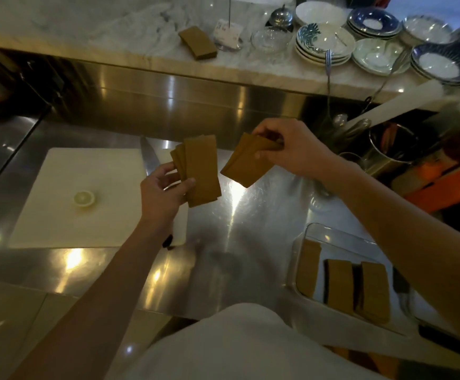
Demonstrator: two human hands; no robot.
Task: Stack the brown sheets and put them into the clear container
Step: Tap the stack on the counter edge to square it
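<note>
My left hand (164, 192) grips a fanned bunch of brown sheets (201, 171) above the steel counter, thumb across their lower edge. My right hand (292, 149) pinches a second small bunch of brown sheets (246, 164) by its upper end; it hangs tilted just right of the first bunch, a narrow gap between them. The clear container (322, 234) sits at the lower right on the counter, with three stacks of brown sheets (340, 286) inside, partly hidden by my right forearm. One more pile of brown sheets (197, 41) lies on the marble shelf behind.
A white cutting board (67, 215) with a lemon slice (84, 198) lies left; a knife blade (149, 157) rests by its far edge. Stacked plates and bowls (325, 42) fill the shelf at right. A steel pot with utensils (390, 145) stands right of my hand.
</note>
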